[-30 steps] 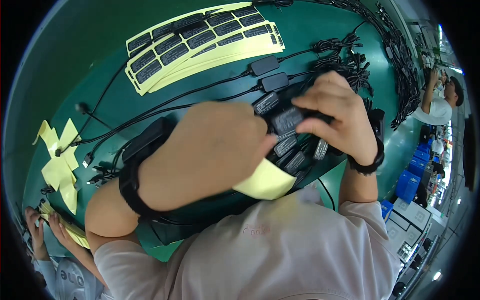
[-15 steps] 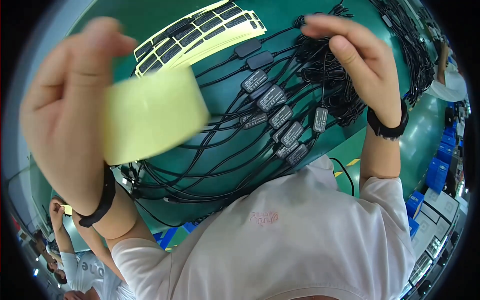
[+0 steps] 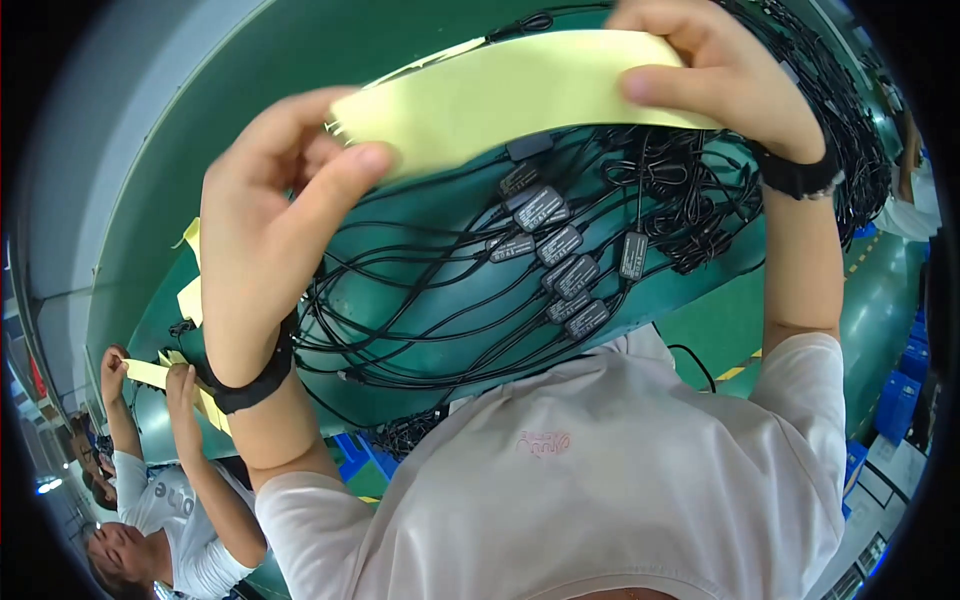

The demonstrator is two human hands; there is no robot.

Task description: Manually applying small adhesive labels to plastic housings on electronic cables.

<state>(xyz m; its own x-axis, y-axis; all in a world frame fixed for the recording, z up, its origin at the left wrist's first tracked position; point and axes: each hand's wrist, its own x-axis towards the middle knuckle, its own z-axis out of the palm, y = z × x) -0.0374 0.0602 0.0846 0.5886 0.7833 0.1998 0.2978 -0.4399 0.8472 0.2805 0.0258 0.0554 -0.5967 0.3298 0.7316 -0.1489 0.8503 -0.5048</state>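
Observation:
A pale yellow label sheet (image 3: 510, 95), its plain side showing, is stretched and slightly bowed above the far part of the table. My left hand (image 3: 275, 210) pinches its left end between thumb and fingers. At the other end, my right hand (image 3: 735, 85) grips it with the thumb on the face toward me. Beneath it lie black cables with small flat boxes (image 3: 585, 318), several bearing dark printed labels. One labelled box (image 3: 634, 255) sits a little apart on the right. The sheet mostly hides what lies directly behind it.
Coiled black cables (image 3: 700, 200) heap up at the right, with a long bundle (image 3: 845, 130) along the far right edge. The green table (image 3: 420, 235) spreads below. At lower left a co-worker (image 3: 180, 510) holds a yellow strip (image 3: 145, 373). Blue bins (image 3: 897, 400) stand at right.
My right hand, empty before, has closed on the sheet's right end. My left hand has moved right with the sheet, which now spans both hands and covers the labels lying behind.

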